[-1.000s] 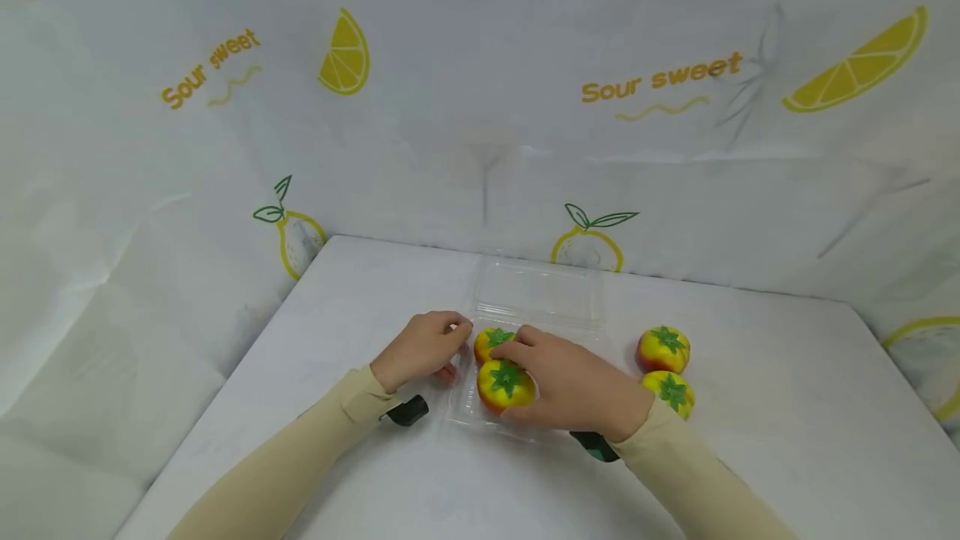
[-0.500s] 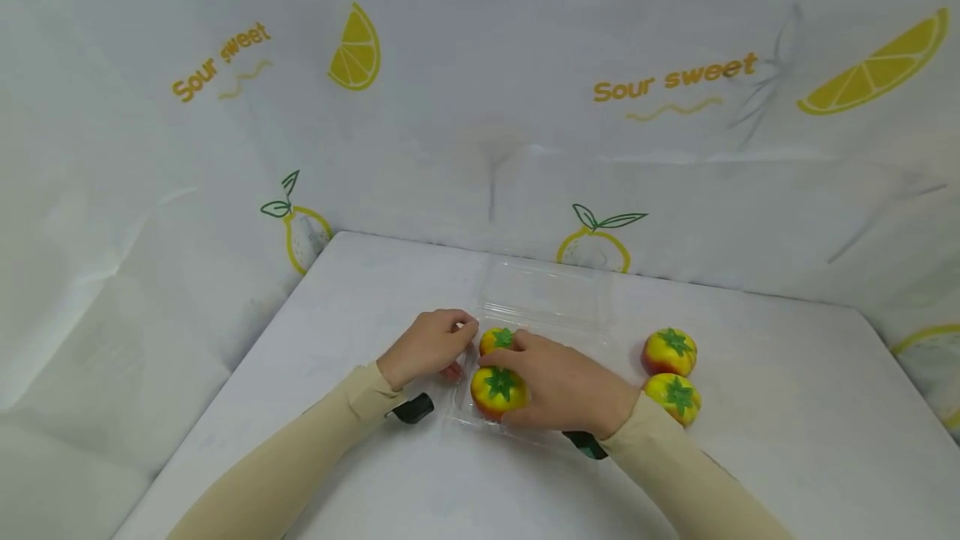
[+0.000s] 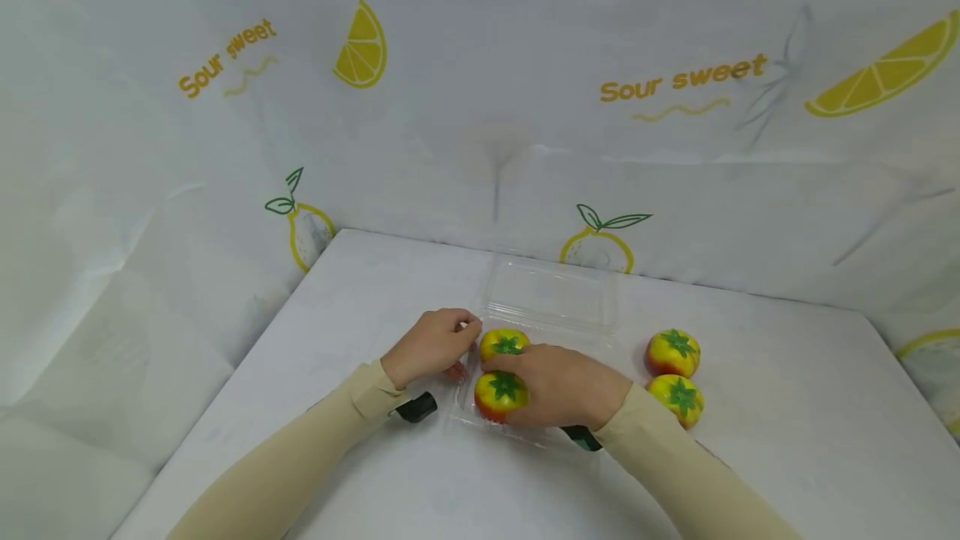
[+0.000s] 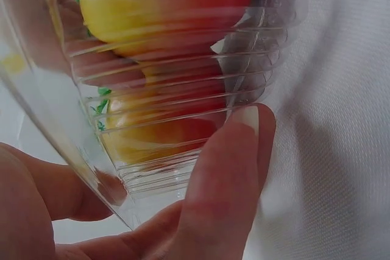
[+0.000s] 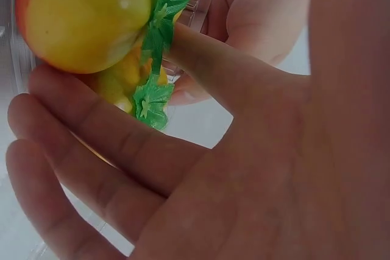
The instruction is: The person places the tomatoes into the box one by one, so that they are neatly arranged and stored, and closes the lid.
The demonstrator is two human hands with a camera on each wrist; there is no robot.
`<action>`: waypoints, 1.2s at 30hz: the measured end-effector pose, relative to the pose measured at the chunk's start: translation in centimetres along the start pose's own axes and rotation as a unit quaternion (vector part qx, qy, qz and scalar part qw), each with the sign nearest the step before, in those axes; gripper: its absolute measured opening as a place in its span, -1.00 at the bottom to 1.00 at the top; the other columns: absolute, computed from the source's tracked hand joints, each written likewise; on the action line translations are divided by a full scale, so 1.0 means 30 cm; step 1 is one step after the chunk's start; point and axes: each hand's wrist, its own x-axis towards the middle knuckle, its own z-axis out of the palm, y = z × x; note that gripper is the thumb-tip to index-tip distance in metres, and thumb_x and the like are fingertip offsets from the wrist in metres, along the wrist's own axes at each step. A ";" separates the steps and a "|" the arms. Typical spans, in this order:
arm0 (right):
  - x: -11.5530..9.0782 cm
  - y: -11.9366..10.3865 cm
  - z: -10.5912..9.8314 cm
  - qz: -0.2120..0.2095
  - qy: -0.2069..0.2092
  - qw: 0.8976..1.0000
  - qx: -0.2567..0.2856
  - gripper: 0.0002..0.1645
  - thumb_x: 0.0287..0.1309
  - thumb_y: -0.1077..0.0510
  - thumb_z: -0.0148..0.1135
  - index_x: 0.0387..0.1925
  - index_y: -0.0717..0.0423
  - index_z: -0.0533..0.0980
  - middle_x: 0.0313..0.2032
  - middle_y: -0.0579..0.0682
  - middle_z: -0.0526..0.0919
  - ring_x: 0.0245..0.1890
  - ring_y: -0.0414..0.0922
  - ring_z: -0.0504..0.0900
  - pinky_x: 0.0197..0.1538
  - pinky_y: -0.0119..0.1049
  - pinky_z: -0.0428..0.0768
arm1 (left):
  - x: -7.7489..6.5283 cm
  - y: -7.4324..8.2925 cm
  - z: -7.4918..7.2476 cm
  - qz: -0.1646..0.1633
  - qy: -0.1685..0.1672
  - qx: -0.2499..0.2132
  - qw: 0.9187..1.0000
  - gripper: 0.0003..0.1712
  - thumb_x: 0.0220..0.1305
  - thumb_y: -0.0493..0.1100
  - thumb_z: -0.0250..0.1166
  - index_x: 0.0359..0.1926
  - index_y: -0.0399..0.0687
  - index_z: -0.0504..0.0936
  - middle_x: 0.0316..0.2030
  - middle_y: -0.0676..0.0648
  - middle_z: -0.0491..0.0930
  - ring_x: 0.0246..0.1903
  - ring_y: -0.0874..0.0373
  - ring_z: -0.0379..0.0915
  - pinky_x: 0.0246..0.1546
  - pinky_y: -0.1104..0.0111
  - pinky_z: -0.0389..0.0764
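Observation:
In the head view, a clear plastic clamshell box (image 3: 491, 428) lies on the table with its lid folded back. Two yellow-and-red toy tomatoes with green star-shaped tops sit along its left side, a far tomato (image 3: 497, 341) and a near tomato (image 3: 495, 400). My right hand (image 3: 573, 386) reaches in from the right and holds the near one, a finger passing between the two. In the right wrist view its fingertips (image 5: 52, 80) rest against the fruit. My left hand (image 3: 431, 347) pinches the box's left edge, with the thumb (image 4: 222, 181) along the ribbed wall in the left wrist view.
Two more toy tomatoes stand right of the box, a farther tomato (image 3: 663, 354) and a nearer tomato (image 3: 672, 397). The box's lid (image 3: 551, 290) lies toward the back of the white table (image 3: 780, 407). A lemon-print sheet (image 3: 450, 90) rises behind.
My right hand has lowered the near tomato and shifted it slightly left, beside the far tomato. More of the far tomato now shows. My left hand stays at the box's edge.

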 end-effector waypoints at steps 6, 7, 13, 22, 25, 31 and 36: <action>0.004 -0.002 0.001 0.008 -0.008 1.000 0.007 -0.23 0.08 -0.09 0.59 0.37 -0.31 0.60 -0.07 -0.10 0.76 -0.12 -0.13 0.62 0.11 -0.07 0.71 | 0.000 0.004 0.002 -0.002 0.003 0.004 1.000 -0.56 0.66 0.02 0.07 0.21 -0.14 0.70 -0.16 -0.12 0.75 -0.59 0.12 0.73 -0.36 0.31 0.78; 0.001 -0.002 -0.001 0.011 -0.010 1.000 0.009 -0.22 0.08 -0.09 0.59 0.38 -0.31 0.59 -0.05 -0.10 0.76 -0.11 -0.13 0.62 0.12 -0.06 0.71 | 0.002 0.006 0.004 -0.002 0.003 0.003 1.000 -0.56 0.66 0.02 0.07 0.21 -0.13 0.70 -0.16 -0.12 0.75 -0.59 0.12 0.73 -0.37 0.31 0.79; -0.024 0.014 -0.016 0.026 -0.012 0.999 0.028 -0.19 0.11 -0.10 0.58 0.43 -0.41 0.56 0.07 -0.08 0.75 -0.03 -0.13 0.62 0.20 0.00 0.70 | 0.007 0.015 0.013 -0.002 -0.004 -0.008 1.000 -0.58 0.67 0.03 0.06 0.18 -0.10 0.71 -0.14 -0.10 0.74 -0.55 0.10 0.74 -0.40 0.29 0.80; -0.106 0.074 -0.074 0.012 0.065 0.997 0.027 -0.31 0.28 -0.14 0.50 0.42 -0.28 0.57 -0.09 -0.07 0.77 -0.13 -0.14 0.65 -0.10 -0.16 0.69 | -0.002 0.010 0.010 -0.019 0.004 -0.013 1.000 -0.55 0.66 0.05 0.10 0.25 -0.10 0.70 -0.13 -0.11 0.73 -0.53 0.09 0.74 -0.36 0.30 0.80; -0.147 0.124 -0.096 0.017 0.101 0.994 0.022 -0.29 0.31 -0.13 0.50 0.45 -0.28 0.53 0.02 -0.04 0.77 -0.07 -0.12 0.68 -0.15 -0.22 0.69 | -0.004 0.007 0.012 -0.020 0.006 -0.016 1.000 -0.55 0.66 0.06 0.11 0.25 -0.11 0.70 -0.14 -0.10 0.72 -0.54 0.08 0.74 -0.34 0.30 0.80; -0.245 0.255 -0.121 0.054 0.166 0.984 0.039 -0.31 0.39 -0.16 0.42 0.48 -0.24 0.50 0.13 -0.03 0.73 0.08 -0.05 0.69 0.01 -0.09 0.73 | -0.005 0.007 0.020 -0.025 0.016 -0.024 0.999 -0.58 0.64 0.05 0.13 0.22 -0.09 0.72 -0.16 -0.08 0.73 -0.56 0.07 0.74 -0.33 0.29 0.79; -0.323 0.383 -0.124 0.091 0.217 0.971 0.052 -0.33 0.41 -0.17 0.40 0.45 -0.14 0.53 0.17 0.00 0.72 0.13 0.05 0.71 0.13 0.10 0.74 | -0.003 0.018 0.032 -0.026 0.026 -0.023 0.999 -0.59 0.64 0.04 0.14 0.20 -0.10 0.72 -0.17 -0.08 0.75 -0.57 0.07 0.72 -0.38 0.28 0.79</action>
